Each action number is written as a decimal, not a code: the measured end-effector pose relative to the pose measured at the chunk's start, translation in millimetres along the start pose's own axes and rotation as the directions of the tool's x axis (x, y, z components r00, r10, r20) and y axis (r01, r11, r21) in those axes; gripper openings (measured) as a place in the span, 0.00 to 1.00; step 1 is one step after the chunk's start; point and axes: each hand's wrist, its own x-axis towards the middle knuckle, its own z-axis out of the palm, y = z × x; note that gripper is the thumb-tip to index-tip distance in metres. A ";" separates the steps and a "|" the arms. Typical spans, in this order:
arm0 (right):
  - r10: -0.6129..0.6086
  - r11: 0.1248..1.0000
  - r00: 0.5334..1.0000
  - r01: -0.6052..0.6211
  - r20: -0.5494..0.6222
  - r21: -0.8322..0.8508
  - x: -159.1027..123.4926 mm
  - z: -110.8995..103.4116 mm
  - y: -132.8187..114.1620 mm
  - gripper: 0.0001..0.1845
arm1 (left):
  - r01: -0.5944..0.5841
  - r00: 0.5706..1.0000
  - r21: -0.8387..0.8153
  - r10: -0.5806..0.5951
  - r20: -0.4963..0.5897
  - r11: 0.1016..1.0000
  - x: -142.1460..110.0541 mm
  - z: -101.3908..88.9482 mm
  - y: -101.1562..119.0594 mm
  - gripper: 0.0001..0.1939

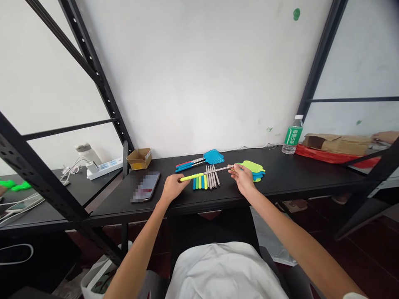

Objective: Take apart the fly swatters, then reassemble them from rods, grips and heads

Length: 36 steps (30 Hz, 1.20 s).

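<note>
My left hand (173, 187) is closed round the end of a yellow-green fly swatter handle (192, 177). A thin metal rod (220, 169) extends from that handle to the right. My right hand (243, 179) pinches the rod's far end, and its fingers hide the tip. Beneath lie several loose blue, green and yellow handles (200, 182) in a row, beside several loose metal rods (213, 179). Just behind my right hand is a pile of yellow-green and blue swatter heads (254, 167). Farther back lie fly swatters (213, 156) with a blue head on top.
A phone (148, 187) and a small open cardboard box (139, 159) are on the black table (174, 203) at left. A water bottle (292, 136) stands at the back right, near a red bag (330, 154). Black shelf posts (104, 93) rise on both sides.
</note>
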 end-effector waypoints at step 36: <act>0.049 0.994 0.983 -0.030 0.175 -0.108 -26.5 -9.8 -9.9 0.23 | 0.238 0.971 -0.712 -0.178 0.160 0.661 -22.1 -14.8 -8.5 0.19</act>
